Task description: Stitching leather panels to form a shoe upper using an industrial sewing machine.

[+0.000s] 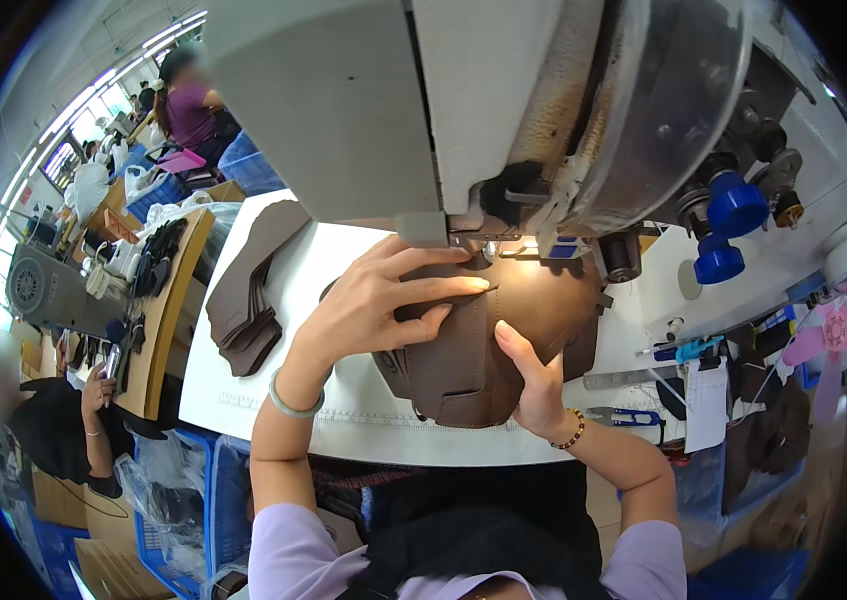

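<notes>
A brown leather piece (454,370) with stitched seams, shaped like part of a bag, lies under the needle area of a sewing machine (344,110). My left hand (374,300) presses on its left side with fingers stretched out, the fingertips close to the needle area. On the near right edge, my right hand (539,390) holds the same piece, thumb on top and the other fingers hidden beneath. The machine's lamp lights the leather at the needle. How the layers lie under the machine head is hidden.
Left on the white table (354,435) lies a stack of brown leather strips (249,310). Blue-handled thread snips (634,416) rest at the right, near a pink fan (832,335). Blue knobs (739,205) jut from the machine. A co-worker holds a phone (112,362) at the left.
</notes>
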Action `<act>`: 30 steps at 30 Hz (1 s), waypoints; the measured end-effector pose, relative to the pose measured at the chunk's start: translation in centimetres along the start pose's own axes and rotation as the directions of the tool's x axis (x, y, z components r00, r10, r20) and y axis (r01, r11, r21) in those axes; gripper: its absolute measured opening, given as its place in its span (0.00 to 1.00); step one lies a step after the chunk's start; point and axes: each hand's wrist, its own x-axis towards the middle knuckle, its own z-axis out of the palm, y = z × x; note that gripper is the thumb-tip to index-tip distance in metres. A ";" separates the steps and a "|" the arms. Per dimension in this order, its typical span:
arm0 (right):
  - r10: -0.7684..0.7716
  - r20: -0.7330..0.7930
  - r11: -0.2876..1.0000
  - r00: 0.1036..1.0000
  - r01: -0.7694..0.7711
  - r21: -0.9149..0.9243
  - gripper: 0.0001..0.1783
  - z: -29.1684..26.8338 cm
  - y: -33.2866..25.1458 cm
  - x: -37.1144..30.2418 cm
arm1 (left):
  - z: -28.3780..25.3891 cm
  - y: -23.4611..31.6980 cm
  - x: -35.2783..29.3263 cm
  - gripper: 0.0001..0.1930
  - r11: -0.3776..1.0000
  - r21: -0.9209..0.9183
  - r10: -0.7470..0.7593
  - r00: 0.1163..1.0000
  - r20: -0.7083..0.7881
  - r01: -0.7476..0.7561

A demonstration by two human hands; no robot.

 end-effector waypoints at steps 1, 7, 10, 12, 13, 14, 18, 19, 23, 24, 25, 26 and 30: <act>-0.006 -0.004 1.000 1.000 0.006 0.002 0.10 0.0 0.0 0.0 | 0.0 0.0 -0.1 0.21 1.000 -0.001 0.006 1.000 0.004 -0.006; -0.054 -0.053 0.997 0.997 0.052 -0.051 0.09 0.1 0.3 -0.4 | 0.4 -0.2 -0.3 0.22 0.998 0.035 0.054 0.998 -0.026 -0.053; -0.021 -0.072 1.000 0.997 0.020 -0.003 0.09 0.0 0.3 -0.5 | 0.5 -0.2 -0.4 0.22 0.998 0.033 0.046 0.999 -0.020 -0.045; -0.023 -0.071 1.000 0.997 0.022 -0.012 0.09 -0.1 0.3 -0.5 | 0.6 -0.2 -0.3 0.22 1.000 -0.003 0.023 1.000 -0.012 -0.023; -0.022 -0.073 1.000 0.997 0.021 -0.018 0.09 0.0 0.2 -0.5 | 0.5 0.0 -0.2 0.22 1.000 0.000 0.025 1.000 -0.015 -0.025; -0.025 -0.070 1.000 0.997 0.024 -0.019 0.09 0.0 0.2 -0.5 | 0.4 0.1 -0.1 0.22 1.000 0.000 0.028 0.999 -0.020 -0.028; -0.026 -0.060 1.000 0.998 0.025 -0.011 0.09 0.0 0.3 -0.3 | 0.6 -0.4 -0.2 0.23 1.000 -0.006 0.020 1.000 -0.022 -0.020; -0.027 -0.064 1.000 0.998 0.027 -0.001 0.10 0.0 0.3 -0.2 | 0.6 -0.4 -0.2 0.23 1.000 -0.007 0.022 0.999 -0.024 -0.022; -0.082 -0.071 0.996 0.994 0.080 -0.029 0.10 0.4 0.0 0.0 | 0.7 -0.5 0.0 0.23 1.000 -0.020 -0.007 0.999 -0.045 0.006; -0.048 -0.065 0.999 0.997 0.047 -0.027 0.10 0.5 -0.3 0.0 | 0.8 -0.6 -0.1 0.23 0.999 -0.039 -0.035 0.998 -0.051 0.033; -0.014 -0.059 1.000 0.998 0.013 -0.025 0.10 0.5 -0.5 0.0 | 0.9 -0.6 -0.2 0.23 0.999 -0.038 -0.037 0.998 -0.056 0.034; -0.013 -0.055 1.000 0.998 0.012 -0.028 0.10 0.5 -0.5 0.0 | 0.9 -0.6 -0.2 0.22 0.999 -0.036 -0.037 0.998 -0.059 0.035; -0.024 -0.059 1.000 0.998 0.024 0.009 0.10 0.7 -0.6 0.2 | 1.0 -0.8 -0.2 0.22 0.998 -0.048 -0.043 0.997 -0.062 0.040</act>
